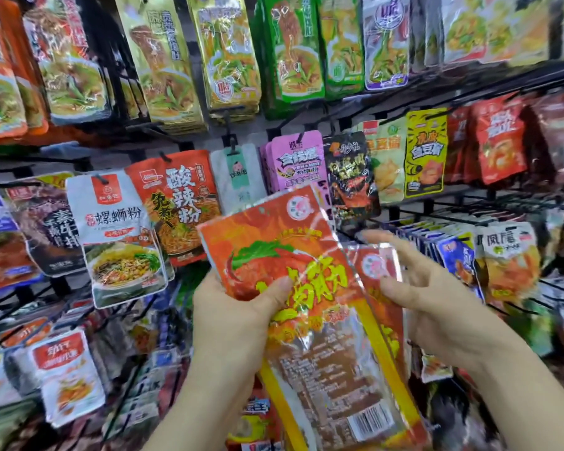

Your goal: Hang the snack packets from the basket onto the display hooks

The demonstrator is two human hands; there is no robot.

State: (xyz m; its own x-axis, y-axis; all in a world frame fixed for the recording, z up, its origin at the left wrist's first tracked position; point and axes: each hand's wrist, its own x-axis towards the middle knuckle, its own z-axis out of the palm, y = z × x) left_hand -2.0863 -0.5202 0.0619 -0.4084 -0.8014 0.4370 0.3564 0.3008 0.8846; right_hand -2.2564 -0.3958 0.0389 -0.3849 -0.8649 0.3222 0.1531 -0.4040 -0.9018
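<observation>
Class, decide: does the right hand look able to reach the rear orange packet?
Probably yes: the right hand is beside the rear orange packet, whose right edge shows uncovered past the front packet gripped by the left hand.

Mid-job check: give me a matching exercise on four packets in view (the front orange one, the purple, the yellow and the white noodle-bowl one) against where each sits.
Things:
1. front orange packet
2. purple packet
3. yellow packet
4. white noodle-bowl packet

Places:
A. hanging to the left of the orange one
B. gripped by the left hand
C. hanging up and to the right of the orange one
D. hanging just above the orange one

Pairs: 1-B, 2-D, 3-C, 4-A
</observation>
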